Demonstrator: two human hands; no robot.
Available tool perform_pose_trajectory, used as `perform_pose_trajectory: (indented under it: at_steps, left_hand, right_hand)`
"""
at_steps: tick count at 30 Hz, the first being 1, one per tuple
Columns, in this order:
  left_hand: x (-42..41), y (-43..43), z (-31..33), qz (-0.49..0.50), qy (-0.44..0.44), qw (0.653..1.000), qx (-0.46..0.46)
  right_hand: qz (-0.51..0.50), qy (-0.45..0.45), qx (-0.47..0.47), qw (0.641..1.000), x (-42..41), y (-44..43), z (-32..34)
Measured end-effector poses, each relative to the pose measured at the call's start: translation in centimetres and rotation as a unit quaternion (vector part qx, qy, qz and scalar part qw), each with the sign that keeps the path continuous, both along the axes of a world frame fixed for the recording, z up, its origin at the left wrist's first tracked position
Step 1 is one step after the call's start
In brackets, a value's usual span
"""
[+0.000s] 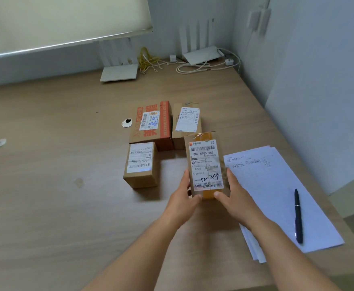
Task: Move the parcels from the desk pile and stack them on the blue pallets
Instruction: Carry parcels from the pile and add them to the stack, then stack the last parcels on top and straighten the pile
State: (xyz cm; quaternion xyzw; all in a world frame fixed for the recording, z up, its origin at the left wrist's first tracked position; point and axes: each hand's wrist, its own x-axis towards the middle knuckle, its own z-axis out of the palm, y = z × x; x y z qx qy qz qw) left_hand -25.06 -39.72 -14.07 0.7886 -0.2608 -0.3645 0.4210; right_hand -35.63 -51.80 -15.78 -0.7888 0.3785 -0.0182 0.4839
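Observation:
A small brown parcel (206,162) with a white shipping label and yellow tape is held above the desk. My left hand (184,196) grips its left side and near corner, thumb on top. My right hand (232,196) grips its right side, thumb on the near end. Three more parcels sit on the desk behind it: an orange-printed carton (150,124), a brown box with a white label (185,122) to its right, and a small brown box (140,164) in front left. No blue pallets are in view.
Sheets of paper (276,196) with a dark pen (298,215) lie at the right of the wooden desk (56,185). Two white routers (119,73) (202,54) and cables lie at the back. A wall stands close on the right.

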Motion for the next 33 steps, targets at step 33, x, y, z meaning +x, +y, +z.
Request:
perform_pose_trajectory:
  at_steps: [33]
  left_hand:
    - [9.4,40.8,9.8,0.219,-0.168,0.960,-0.038]
  right_hand:
    - [0.269,-0.156,-0.102,0.945,16.2,36.9,10.8]
